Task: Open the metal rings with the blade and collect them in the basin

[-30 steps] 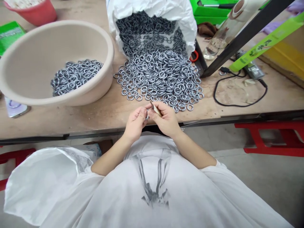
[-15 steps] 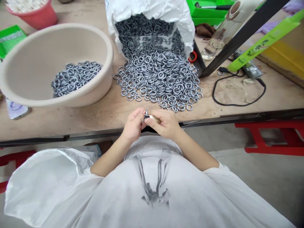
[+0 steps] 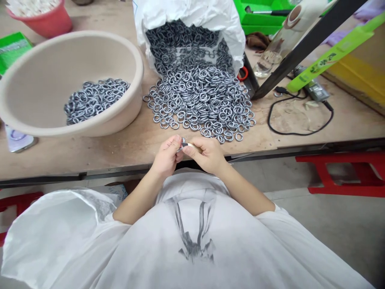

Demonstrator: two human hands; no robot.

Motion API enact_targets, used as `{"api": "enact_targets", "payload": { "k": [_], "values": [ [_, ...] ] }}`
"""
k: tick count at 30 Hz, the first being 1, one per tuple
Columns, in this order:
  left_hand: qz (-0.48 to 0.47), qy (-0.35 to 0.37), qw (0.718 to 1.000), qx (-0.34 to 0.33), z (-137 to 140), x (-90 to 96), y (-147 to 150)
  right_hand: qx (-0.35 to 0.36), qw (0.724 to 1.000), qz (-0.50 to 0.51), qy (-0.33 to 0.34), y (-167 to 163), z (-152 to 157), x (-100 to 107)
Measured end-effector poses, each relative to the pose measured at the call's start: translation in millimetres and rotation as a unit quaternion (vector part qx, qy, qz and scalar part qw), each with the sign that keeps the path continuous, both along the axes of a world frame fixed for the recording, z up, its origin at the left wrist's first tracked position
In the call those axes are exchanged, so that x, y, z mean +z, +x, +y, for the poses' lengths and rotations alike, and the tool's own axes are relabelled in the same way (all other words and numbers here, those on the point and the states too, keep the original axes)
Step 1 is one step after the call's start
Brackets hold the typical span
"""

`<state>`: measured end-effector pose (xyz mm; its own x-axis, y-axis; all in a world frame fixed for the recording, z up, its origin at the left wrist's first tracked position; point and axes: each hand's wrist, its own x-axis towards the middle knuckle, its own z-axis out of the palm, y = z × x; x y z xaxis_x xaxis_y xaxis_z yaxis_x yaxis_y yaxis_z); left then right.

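Note:
Just over the table's front edge, my left hand (image 3: 167, 156) is closed on a small grey ring (image 3: 183, 140), of which only a part shows between the fingers. My right hand (image 3: 209, 155) grips the pale handle of a small knife (image 3: 195, 147). Its short dark blade lies against or very close to the ring; contact is hard to make out. Beyond the hands, a heap of grey rings (image 3: 204, 98) spills from a white sack (image 3: 192, 10) lying on its side. More rings (image 3: 98, 98) are in a large beige basin (image 3: 72, 37) on the left.
A dark metal post (image 3: 303, 52) slants up at the right, beside a looped black cable (image 3: 269, 116) and a green strip (image 3: 325, 64). Red-handled scissors (image 3: 243, 74) lie by the sack. A red stool (image 3: 321, 176) stands below right; a white bag (image 3: 51, 237) hangs lower left.
Both hands have shifted slightly left, still close together. The knife blade has turned a little against the ring. The heap and basin look the same.

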<state>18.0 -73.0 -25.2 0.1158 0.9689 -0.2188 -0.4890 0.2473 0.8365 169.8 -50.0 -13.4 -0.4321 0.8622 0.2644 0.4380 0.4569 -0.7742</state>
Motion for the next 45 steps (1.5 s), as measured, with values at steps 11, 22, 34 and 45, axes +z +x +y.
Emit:
{"api": "enact_targets", "payload": {
  "k": [11,22,34,45],
  "values": [
    [0.060,0.049,0.997,-0.009,-4,-4.9,-5,-0.041,0.997,0.033,-0.048,-9,27,-6],
    [0.007,-0.031,0.999,0.023,0,4.7,-14,-0.177,0.956,-0.234,0.029,5,56,-14],
    [0.020,0.000,0.999,0.046,3,1.8,5,-0.012,0.938,0.268,-0.221,-6,17,1],
    [0.021,0.041,0.999,0.023,-5,0.3,9,0.055,0.910,0.334,-0.241,-17,-2,-8]
  ]
}}
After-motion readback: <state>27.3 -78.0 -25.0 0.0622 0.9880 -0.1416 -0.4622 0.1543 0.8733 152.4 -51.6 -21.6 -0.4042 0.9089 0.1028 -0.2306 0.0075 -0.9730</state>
